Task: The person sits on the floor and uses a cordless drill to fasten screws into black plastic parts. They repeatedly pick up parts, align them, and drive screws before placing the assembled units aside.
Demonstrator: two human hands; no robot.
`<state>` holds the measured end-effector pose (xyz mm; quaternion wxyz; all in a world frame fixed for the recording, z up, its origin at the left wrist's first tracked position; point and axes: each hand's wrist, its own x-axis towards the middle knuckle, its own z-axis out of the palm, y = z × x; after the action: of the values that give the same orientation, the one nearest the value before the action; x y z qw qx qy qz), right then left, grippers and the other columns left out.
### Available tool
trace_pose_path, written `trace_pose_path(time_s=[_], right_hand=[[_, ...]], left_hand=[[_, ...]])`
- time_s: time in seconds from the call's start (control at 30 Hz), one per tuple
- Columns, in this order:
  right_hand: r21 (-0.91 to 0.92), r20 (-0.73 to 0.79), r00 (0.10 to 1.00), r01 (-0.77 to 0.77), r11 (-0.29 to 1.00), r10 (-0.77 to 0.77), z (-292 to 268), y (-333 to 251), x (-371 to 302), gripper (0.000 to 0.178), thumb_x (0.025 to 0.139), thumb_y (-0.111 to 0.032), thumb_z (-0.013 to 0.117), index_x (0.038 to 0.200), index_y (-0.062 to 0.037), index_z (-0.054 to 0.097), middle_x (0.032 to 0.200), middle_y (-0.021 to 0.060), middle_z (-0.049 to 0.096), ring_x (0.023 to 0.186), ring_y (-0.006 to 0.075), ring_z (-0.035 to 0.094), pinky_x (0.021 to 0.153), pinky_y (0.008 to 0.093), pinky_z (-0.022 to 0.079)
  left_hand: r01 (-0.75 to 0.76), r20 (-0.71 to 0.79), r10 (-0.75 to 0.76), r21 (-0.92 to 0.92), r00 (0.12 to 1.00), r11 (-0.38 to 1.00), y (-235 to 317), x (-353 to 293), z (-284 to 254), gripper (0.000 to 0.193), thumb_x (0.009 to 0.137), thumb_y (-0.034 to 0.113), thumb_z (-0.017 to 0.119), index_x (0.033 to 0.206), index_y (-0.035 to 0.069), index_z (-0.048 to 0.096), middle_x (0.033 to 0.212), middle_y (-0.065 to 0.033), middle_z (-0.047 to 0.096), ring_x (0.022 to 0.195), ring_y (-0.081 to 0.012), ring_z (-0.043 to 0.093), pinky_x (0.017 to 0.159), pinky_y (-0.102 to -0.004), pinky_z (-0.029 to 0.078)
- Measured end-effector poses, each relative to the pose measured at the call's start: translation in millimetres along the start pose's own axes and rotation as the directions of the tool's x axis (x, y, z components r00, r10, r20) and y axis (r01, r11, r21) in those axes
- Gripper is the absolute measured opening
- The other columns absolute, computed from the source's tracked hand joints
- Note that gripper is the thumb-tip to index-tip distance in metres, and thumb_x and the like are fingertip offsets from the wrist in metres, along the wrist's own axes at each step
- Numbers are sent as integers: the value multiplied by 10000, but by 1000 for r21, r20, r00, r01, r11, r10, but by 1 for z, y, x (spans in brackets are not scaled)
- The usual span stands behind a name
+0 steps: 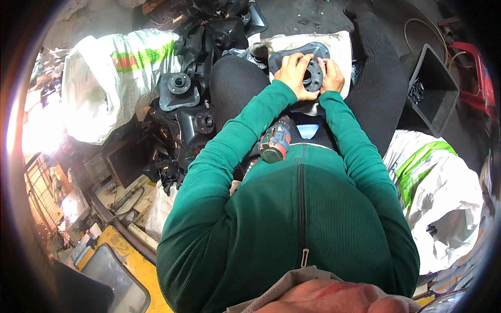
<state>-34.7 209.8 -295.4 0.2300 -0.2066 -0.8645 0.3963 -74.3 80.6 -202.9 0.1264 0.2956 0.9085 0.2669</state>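
Note:
Between my knees, a black flanged part [315, 48] with a broad square base lies over a white padded surface [336, 47]. My left hand [295, 77] curls its fingers around the near side of a black ring [313, 78] with small holes, set over the part. From the other side, my right hand [332, 77] presses its fingers and thumb against the same ring. Whether the ring is separate from the base, I cannot tell; my fingers cover the join. A cordless drill [275, 140] rests by my lap, apart from both hands.
Similar black flanged parts [179, 91] are heaped to my left, beside a white woven sack [94, 86]. To the right stand a dark bin [438, 99] with small metal pieces inside and another white sack [443, 193]. A red object [477, 78] is farther right.

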Motion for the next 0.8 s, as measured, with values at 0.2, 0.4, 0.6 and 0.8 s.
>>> trace_pose_path(time_s=[0.2, 0.4, 0.6, 0.8], right_hand=[[-4, -28, 1000, 3, 1000, -3, 6, 2, 1, 154, 835, -224, 648, 814, -80, 597, 759, 76, 633, 659, 257, 629, 568, 350, 487], [2, -18, 1000, 10, 1000, -10, 4, -1, 2, 150, 823, -212, 662, 812, -78, 596, 753, 84, 632, 652, 261, 628, 569, 357, 489], [-1, -11, 1000, 9, 1000, -9, 5, 2, 3, 165, 831, -231, 655, 811, -77, 599, 743, 83, 630, 639, 263, 625, 557, 359, 483], [5, -5, 1000, -5, 1000, 5, 3, -2, 2, 149, 818, -205, 671, 799, -74, 602, 749, 81, 637, 642, 247, 630, 555, 342, 488]], left_hand=[[50, -56, -50, 5, 997, 999, 2, 2, 4, 940, 494, 412, 821, 1299, 143, 417, 1224, -142, 426, 1125, -346, 422, 875, -476, 464], [-10, -50, 10, 5, 999, 1000, -4, 2, 4, 941, 485, 402, 825, 1292, 142, 419, 1220, -142, 429, 1107, -353, 432, 877, -468, 464], [-3, -31, 3, -3, 1000, 1000, -2, 3, 2, 936, 476, 380, 827, 1287, 141, 426, 1211, -144, 438, 1096, -355, 437, 879, -460, 464], [2, -46, -2, -4, 999, 1000, -2, 3, 2, 929, 479, 387, 826, 1281, 136, 429, 1213, -146, 436, 1094, -355, 439, 875, -460, 466]])
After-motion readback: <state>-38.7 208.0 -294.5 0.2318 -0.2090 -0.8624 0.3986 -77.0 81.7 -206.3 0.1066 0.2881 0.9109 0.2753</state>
